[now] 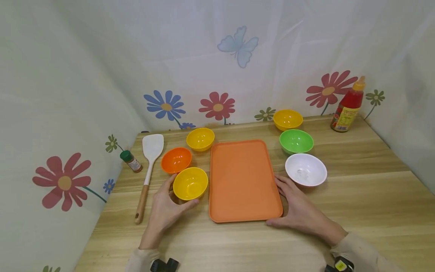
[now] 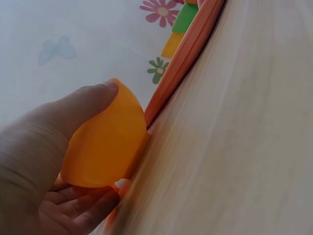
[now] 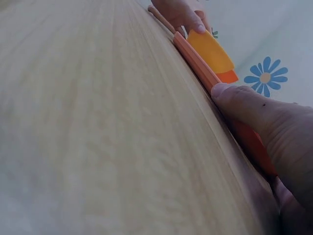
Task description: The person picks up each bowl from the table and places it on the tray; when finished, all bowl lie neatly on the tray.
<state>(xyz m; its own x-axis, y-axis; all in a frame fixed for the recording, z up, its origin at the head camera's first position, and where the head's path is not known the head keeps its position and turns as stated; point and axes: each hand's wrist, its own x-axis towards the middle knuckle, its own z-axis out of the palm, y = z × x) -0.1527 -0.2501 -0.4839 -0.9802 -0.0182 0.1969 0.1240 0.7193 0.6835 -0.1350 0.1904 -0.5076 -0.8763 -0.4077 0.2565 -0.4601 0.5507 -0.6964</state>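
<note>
My left hand [image 1: 166, 207] holds the nearest yellow bowl [image 1: 191, 184] from its left and front, thumb along the near side and fingers round the left. In the left wrist view the thumb lies against the wall of that yellow bowl [image 2: 105, 142], upright on the table. At the near right corner of the flat orange tray [image 1: 244, 181], my right hand [image 1: 299, 206] grips with its thumb at the front edge and its fingers along the right side. The right wrist view has the thumb on the rim of the tray [image 3: 195, 61]; the other fingers are mostly hidden there.
Left of the tray are an orange bowl [image 1: 176, 160], another yellow bowl [image 1: 200, 139], a spatula [image 1: 148, 170] and a green-capped jar [image 1: 131, 161]. Right of it stand a white bowl [image 1: 306, 169], a green bowl [image 1: 296, 141], a third yellow bowl [image 1: 287, 119] and a red sauce bottle [image 1: 348, 107].
</note>
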